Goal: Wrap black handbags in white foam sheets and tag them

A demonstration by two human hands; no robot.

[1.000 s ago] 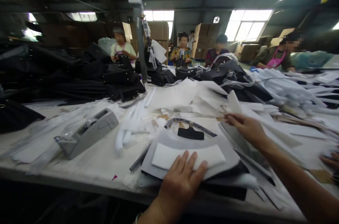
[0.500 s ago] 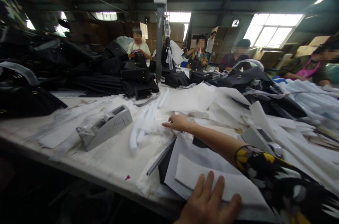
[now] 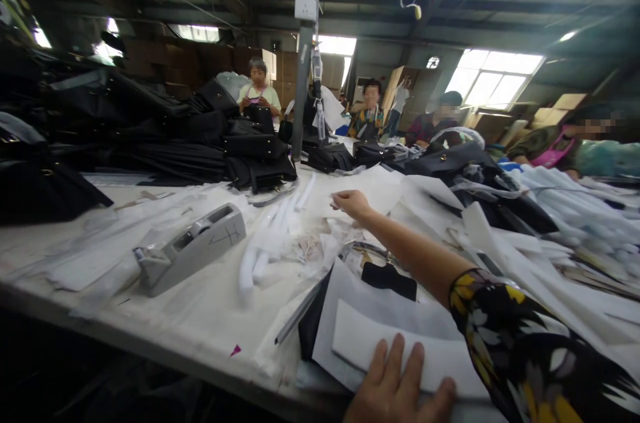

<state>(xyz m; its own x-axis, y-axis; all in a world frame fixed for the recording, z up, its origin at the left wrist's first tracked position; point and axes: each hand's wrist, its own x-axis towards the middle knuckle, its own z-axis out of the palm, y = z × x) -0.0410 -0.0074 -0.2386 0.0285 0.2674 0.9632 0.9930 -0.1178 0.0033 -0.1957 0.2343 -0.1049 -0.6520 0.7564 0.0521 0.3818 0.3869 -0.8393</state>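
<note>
My left hand (image 3: 400,383) lies flat with fingers spread on a white padding sheet (image 3: 425,349). That padding rests on a larger white sheet over a black bag piece (image 3: 313,323) at the table's front edge. A black flap (image 3: 389,281) sticks out behind the sheets. My right hand (image 3: 354,203) is stretched far across the table, thumb and fingers pinched together beside thin white sheets (image 3: 375,176). What the pinch holds, if anything, I cannot make out. Crumpled clear plastic and scraps (image 3: 315,249) lie below that hand.
A grey tape dispenser (image 3: 193,249) and white foam tubes (image 3: 247,269) lie to the left. Black bags (image 3: 175,143) are heaped behind, beside a grey post (image 3: 301,83). More black bags (image 3: 455,163) and white sheets (image 3: 505,249) lie right. Several people sit beyond.
My right hand has moved farther away and slightly right, its fingers now pinched. More scraps and the black flap show beneath the arm. My left hand stays on the padding; the view has tilted up.
</note>
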